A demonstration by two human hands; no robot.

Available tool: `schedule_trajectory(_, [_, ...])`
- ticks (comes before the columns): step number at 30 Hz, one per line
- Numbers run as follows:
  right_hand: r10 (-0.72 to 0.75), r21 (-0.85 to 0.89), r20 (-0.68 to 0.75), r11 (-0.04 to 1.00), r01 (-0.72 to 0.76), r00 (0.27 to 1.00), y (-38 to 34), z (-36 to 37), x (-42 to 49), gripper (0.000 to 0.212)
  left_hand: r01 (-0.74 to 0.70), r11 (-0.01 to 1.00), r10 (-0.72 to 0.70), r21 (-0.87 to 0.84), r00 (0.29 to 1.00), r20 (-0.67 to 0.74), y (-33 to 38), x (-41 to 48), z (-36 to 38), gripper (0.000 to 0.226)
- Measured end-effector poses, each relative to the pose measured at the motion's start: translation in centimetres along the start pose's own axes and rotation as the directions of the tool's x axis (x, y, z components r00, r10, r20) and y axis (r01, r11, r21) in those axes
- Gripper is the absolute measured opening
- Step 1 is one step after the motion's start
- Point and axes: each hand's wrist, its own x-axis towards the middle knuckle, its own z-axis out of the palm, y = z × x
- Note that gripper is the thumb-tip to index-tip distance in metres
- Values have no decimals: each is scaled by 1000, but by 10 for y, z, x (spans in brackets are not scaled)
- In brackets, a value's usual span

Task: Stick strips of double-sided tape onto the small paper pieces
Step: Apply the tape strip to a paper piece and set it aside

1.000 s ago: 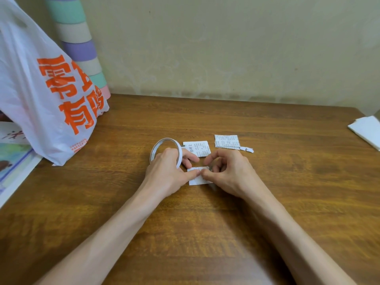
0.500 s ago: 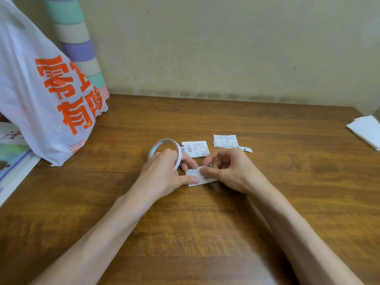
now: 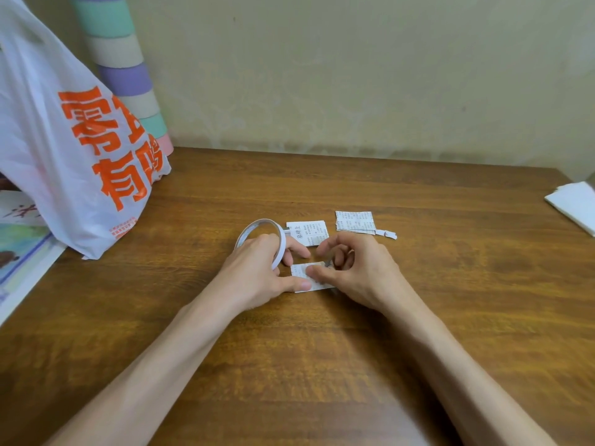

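1 bag (image 3: 64, 140), contents unseen; left hand (image 3: 254, 272) holds tape (image 3: 279, 244).

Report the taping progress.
Done: no piece shows tape yet. In hand: the left hand grips the tape roll; its thumb and that of the right hand press the nearest paper piece. Left: the piece with large characters and the fine-print piece, apparently untaped.
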Motion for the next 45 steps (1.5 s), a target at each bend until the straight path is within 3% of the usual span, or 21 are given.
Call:
schedule_trajectory(5, [9, 212, 101, 977, -30, 995, 2, -12, 4, 32, 13, 999, -13, 36, 1000, 5, 1, 1, 0, 52])
schedule_trajectory(11, [-42, 99, 77, 994, 34, 996, 8, -9, 7, 23, 20, 1000, -20, 22, 1000, -2, 3, -1, -1, 58])
schedule_trajectory(14, [-84, 119, 69, 990, 75, 994, 9, -11, 6, 20, 27, 1000, -27, 12, 1000, -11, 2, -1, -2, 51])
schedule_trajectory(16, [-122, 114, -11, 986, 122, 992, 9, -9, 4, 15, 32, 999, -32, 1, 999, -15, 1, -1, -3, 43])
schedule_trajectory(19, [-231, -99, -183, 971, 216, 956, 10, -2, 4, 19, 45, 999, -45, -6, 999, -13, -1, -1, -5, 37])
schedule_trajectory(23, [-397, -328, -199, 889, 321, 896, 17, 11, 16, 30, 55, 998, -55, -16, 998, -6, -3, -1, -9, 35])
schedule_trajectory(32, [-573, -503, -290, 773, 387, 767, 15, 17, 24, 17, 62, 998, -68, -31, 970, -234, -5, 4, -14, 25])
schedule_trajectory(38, [-589, -403, -369, 798, 448, 719, 9, 12, 23, 6, -74, 997, 59, -19, 899, -433, -11, 2, -12, 36])
schedule_trajectory(40, [-604, -376, -361, 791, 482, 710, 5, 10, 19, 5, -139, 990, 106, -35, 873, -476, -10, 2, -12, 26])
schedule_trajectory(43, [-527, -210, -349, 850, 484, 775, -1, 8, 9, 5, -177, 984, 138, -24, 841, -523, -8, 2, -12, 13])
schedule_trajectory(45, [-369, 66, -328, 909, 411, 869, -4, 4, 4, 4, -158, 985, 100, -68, 850, -518, -8, 2, -12, 14])
